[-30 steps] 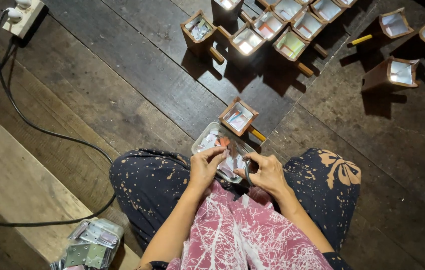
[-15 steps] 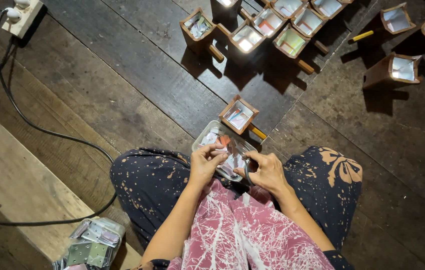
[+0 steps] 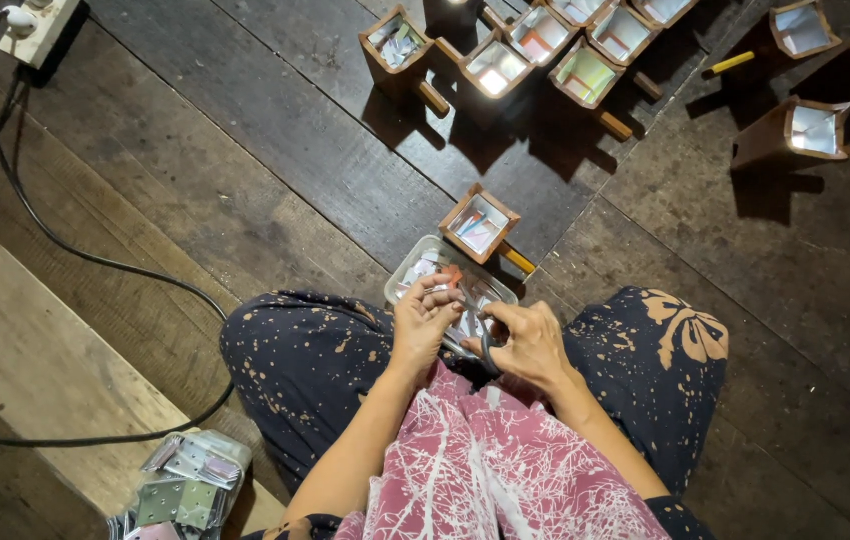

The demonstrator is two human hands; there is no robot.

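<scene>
While the left hand point(image 3: 425, 318) pinches a small pale piece over the clear tray point(image 3: 415, 268), the right hand point(image 3: 530, 340) grips dark scissors point(image 3: 480, 350); both sit slightly lower than earlier.

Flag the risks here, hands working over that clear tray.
1. The right hand seems to grip dark-handled scissors close to the left hand; a slip could nick its fingers.
2. The small brown wooden box sits against the clear plastic tray; a nudge might tip it.
3. The black cable loops near the left knee and could snag.
</scene>
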